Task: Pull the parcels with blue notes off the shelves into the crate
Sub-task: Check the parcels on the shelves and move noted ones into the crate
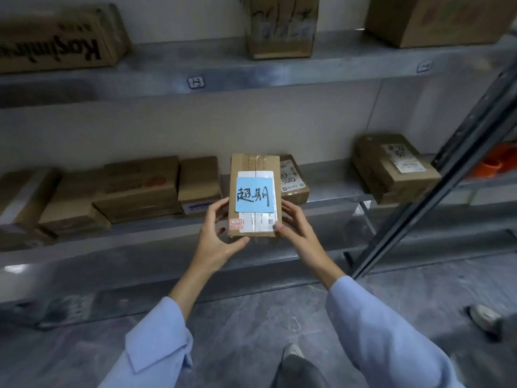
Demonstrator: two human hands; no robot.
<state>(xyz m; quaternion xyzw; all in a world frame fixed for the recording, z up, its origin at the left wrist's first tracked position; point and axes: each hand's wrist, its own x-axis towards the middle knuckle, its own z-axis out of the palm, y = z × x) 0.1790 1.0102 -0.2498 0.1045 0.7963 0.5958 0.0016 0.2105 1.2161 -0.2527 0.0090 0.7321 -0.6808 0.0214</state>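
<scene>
Your left hand (pixel 216 236) curled round the left edge of the parcel (pixel 244 163), your right hand (pixel 293 225) gripping its right edge, blue note (pixel 253 196) on its upper face, parcel held over the lower shelf (pixel 330 191), plain cardboard boxes (pixel 140 186) along that shelf.

- You have a single view, from the camera worn on your head, and you stand facing the lower shelf (pixel 333 189).
- The camera looks forward and down. The lower shelf crosses the middle of the frame, the upper shelf (pixel 223 68) runs above it, and the floor (pixel 246 317) fills the bottom below it.
- The camera is near the lower shelf, whose front edge spans almost the whole frame.
- The wide lens bends both shelves' lines.
</scene>
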